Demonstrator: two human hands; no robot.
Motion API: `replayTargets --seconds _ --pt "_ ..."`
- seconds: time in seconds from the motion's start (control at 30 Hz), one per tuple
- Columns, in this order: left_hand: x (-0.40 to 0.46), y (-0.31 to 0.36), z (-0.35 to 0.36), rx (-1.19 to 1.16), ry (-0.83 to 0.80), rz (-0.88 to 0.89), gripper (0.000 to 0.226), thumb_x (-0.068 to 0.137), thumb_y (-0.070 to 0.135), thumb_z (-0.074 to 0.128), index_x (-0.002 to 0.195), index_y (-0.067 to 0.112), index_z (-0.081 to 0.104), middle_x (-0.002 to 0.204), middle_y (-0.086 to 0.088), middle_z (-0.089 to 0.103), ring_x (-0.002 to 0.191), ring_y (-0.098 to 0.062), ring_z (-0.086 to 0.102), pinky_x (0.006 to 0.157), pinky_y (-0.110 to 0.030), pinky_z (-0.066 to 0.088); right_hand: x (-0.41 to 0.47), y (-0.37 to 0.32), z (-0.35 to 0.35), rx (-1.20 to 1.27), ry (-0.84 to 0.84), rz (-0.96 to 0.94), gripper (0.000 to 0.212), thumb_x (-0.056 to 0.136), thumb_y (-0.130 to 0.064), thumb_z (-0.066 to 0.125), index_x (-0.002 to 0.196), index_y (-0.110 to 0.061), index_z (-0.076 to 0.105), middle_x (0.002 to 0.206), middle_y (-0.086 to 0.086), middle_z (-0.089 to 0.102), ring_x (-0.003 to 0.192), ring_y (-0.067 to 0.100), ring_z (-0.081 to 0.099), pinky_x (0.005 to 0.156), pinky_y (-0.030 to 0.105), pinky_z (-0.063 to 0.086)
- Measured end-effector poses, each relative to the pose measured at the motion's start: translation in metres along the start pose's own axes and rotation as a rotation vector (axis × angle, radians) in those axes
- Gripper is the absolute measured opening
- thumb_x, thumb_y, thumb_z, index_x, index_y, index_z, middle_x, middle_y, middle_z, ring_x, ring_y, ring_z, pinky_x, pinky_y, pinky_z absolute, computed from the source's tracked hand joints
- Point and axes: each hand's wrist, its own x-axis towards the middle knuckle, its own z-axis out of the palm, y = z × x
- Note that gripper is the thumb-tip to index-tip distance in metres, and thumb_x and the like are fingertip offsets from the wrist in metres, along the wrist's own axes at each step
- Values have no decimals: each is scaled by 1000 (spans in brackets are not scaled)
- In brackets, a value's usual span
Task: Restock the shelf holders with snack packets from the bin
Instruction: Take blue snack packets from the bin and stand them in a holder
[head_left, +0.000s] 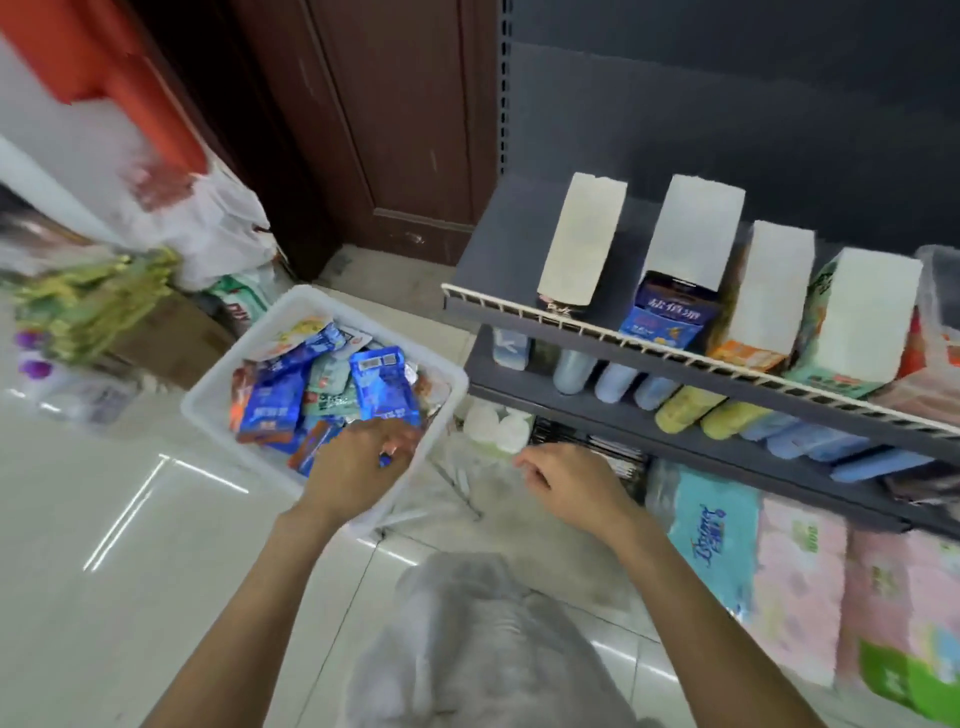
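Glossy pale tile floor (104, 597), strip-light glare on it. Dark wood door (384, 114) at back, white plastic bag (208, 234) and cardboard box (171, 338) piled at left; left edge motion-blurred, yellow-green stuff there unreadable. Dark shelf unit (727, 130) on right w/ white wire-fronted top shelf (675, 358).

Four slanted holders (582, 239) on top shelf, white card tops. 2nd from left shows a blue packet at its mouth, 3rd and 4th orange and green ones; 1st looks near empty, hard to tell. Lower shelf items just blue/yellow blurs. Tissue packs (795, 587) at floor level, cut off at right edge.

White bin (208, 395) on floor, full of snack packets (384, 384), mostly blue, some orange.

Left hand (363, 457) reaching into bin's near corner, palm down, fingers curled into packets; something small and blue under fingers, grip unclear. Right hand (566, 478) hanging between bin and shelf, loosely curled, holding nothing.
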Motion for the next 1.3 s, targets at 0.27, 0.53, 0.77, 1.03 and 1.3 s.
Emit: replayTargets --seconds 0.27,0.53,0.77,1.03,1.3 --pt "-7 -140 -8 -383 215 -395 17 87 10 63 103 14 66 103 -4 68 85 -18 63 68 -26 43 54 -91 68 128 30 -57 29 92 -16 51 119 -20 60 115 -2 63 105 19 58 78 30 45" --pt "75 -234 -45 -61 32 -110 55 79 31 73 127 14 53 130 -11 52 117 -29 44 96 -39 38 170 -142 124 205 101 312 65 87 -31 64 144 -20 33 150 8 27 138 27 26 112 41 27" --pt "94 -262 -42 312 -295 275 98 66 75 58 144 21 33 148 -10 27 135 -31 25 112 -46 24 214 -164 151 372 5 684 109 75 -33 79 149 -39 -2 157 11 -17 144 39 -5 112 57 21" --pt "108 -274 -42 364 -269 426 74 70 52 59 132 13 53 137 -17 46 126 -42 42 101 -53 37 198 -172 158 143 -21 702 89 79 -37 68 147 -41 11 157 5 4 140 37 18 110 53 27" --pt "112 -259 -34 432 -266 541 49 77 42 64 115 12 65 123 -15 61 108 -38 60 77 -48 55 186 -179 148 24 278 580 36 93 -17 51 129 -11 44 126 11 57 98 32 62 71 36 49"
